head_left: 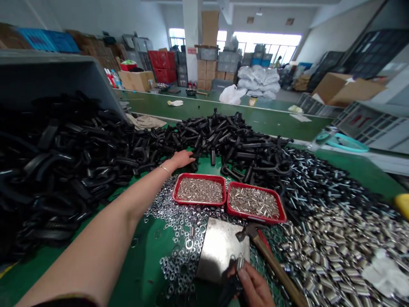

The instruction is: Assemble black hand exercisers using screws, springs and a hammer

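My left hand reaches forward to the near edge of a heap of black plastic handles. Its fingers are stretched out over a dark piece, and I cannot tell whether they touch it. Low in the view, my right hand is closed, with a metal coil spring upright at the thumb and a dark, blurred black part beneath it. Just beyond this hand lies a flat steel plate. A hammer with a wooden handle rests with its head on the plate's right edge.
Two red trays, a left tray of tiny metal pieces and a right tray of short pins, sit mid-table. Loose nuts and rings surround the plate. Springs and bolted black parts pile right; a grey bin spills handles left.
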`<state>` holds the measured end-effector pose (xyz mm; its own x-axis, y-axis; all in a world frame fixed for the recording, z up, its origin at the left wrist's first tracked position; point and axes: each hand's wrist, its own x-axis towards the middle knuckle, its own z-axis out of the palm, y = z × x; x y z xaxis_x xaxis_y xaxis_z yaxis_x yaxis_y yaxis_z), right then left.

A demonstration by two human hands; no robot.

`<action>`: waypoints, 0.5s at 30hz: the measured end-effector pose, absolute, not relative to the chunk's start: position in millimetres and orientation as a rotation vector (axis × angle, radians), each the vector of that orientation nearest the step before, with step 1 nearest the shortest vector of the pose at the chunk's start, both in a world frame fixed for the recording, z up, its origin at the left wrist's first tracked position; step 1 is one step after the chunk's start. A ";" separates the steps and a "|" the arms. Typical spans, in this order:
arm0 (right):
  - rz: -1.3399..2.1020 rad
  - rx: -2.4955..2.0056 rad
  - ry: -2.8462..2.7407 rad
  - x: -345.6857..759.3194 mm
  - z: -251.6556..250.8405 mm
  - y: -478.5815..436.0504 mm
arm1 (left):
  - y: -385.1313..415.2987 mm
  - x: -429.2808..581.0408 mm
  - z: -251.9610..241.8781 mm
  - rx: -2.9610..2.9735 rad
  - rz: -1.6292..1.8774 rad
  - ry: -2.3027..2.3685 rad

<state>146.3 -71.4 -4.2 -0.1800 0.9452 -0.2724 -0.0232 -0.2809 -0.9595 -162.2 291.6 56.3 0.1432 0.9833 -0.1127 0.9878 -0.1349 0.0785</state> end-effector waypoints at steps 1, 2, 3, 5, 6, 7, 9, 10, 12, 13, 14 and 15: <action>1.572 -1.287 -1.145 147.1 -2.9 -71.6 | 281.2 -167.2 60.1 2.287 -0.081 1.929; 1.565 -1.291 -1.123 147.5 -1.2 -71.9 | 269.7 -172.3 65.0 2.310 -0.096 1.902; 1.562 -1.294 -1.095 147.5 0.7 -72.1 | 257.4 -177.3 71.0 2.341 -0.083 1.901; 1.586 -1.270 -1.037 147.0 4.5 -72.4 | 230.6 -185.8 86.0 2.420 0.083 1.986; 1.601 -1.249 -1.006 146.7 6.3 -72.6 | 215.8 -188.5 94.5 2.447 0.237 2.037; 1.622 -1.228 -0.973 146.5 7.9 -72.8 | 200.0 -189.5 103.3 2.449 0.409 2.054; 1.645 -1.193 -0.884 146.7 10.1 -73.6 | 164.7 -186.2 119.9 2.378 0.729 1.941; 1.650 -1.174 -0.836 147.3 10.6 -74.3 | 145.3 -181.9 126.7 2.312 0.853 1.817; 1.663 -1.127 -0.755 149.1 10.6 -76.0 | 103.8 -169.0 134.8 2.109 1.028 1.514; 1.668 -1.102 -0.724 150.2 10.2 -76.6 | 82.5 -161.1 135.5 1.965 1.077 1.362; 1.666 -1.080 -0.695 151.3 9.8 -77.0 | 61.5 -152.6 133.7 1.803 1.096 1.229; 1.662 -1.065 -0.666 152.4 9.8 -77.0 | 41.0 -143.6 129.6 1.647 1.087 1.112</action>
